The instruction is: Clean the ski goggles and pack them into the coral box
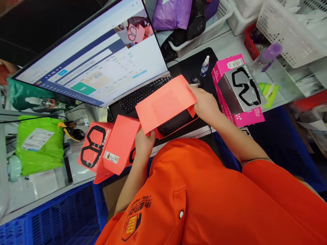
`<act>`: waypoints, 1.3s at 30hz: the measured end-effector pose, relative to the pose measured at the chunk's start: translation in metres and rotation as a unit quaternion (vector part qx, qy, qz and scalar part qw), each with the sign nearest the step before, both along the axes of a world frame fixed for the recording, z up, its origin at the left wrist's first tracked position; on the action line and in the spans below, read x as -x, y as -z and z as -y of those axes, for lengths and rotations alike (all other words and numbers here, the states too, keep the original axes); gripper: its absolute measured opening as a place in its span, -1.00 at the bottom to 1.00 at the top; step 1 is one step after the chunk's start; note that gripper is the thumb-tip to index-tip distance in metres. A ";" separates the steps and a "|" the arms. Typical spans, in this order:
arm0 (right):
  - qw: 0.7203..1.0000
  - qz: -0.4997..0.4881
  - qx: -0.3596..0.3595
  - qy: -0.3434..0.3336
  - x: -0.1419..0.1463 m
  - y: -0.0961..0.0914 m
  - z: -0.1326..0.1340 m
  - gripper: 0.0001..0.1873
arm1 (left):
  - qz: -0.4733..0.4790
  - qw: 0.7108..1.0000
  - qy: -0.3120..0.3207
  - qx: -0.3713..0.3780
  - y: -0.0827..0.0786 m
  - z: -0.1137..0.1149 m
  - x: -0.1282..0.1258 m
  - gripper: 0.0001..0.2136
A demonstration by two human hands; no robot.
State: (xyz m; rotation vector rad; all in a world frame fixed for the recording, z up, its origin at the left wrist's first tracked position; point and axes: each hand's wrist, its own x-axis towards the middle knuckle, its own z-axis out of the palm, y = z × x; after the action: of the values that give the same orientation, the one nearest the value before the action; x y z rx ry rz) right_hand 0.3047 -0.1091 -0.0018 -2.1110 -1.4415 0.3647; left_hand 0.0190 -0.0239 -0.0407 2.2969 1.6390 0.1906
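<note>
In front of my body sits an opened coral cardboard box, its wide flap (166,102) raised. A black rounded case (175,121) shows inside, partly hidden under the flap. My left hand (144,143) is closed on the near left corner of the box. With thumb and fingers, my right hand (205,103) grips its right end. Close to my left hand lie more coral boxes, one with a white label (122,144) and another with a black glasses picture (93,146).
A monitor (94,58) and keyboard (145,93) stand behind the box. To the right are pink boxes (249,117), a grey glasses box (237,92) and a small spray bottle (204,66). A green parcel (41,144) lies left. White baskets (288,32) line the back.
</note>
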 end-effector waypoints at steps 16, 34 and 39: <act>0.999 0.029 -0.038 0.001 -0.033 0.013 -0.006 -0.47 | 0.037 0.999 -0.005 0.028 -0.004 0.014 -0.009 -0.53; 0.998 0.019 -0.058 0.009 -0.025 0.015 0.004 -0.36 | 0.048 0.998 -0.031 0.025 0.029 0.008 -0.017 -0.81; 0.999 -0.017 -0.050 0.015 -0.021 0.024 0.014 -0.31 | 0.063 0.996 -0.051 0.027 0.034 0.008 -0.018 -0.81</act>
State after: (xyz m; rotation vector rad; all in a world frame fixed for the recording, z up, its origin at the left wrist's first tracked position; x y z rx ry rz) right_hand 0.3254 -0.1232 -0.0260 -2.0351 -1.3796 0.3088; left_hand 0.0371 -0.0319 -0.0742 2.1181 1.6759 0.3044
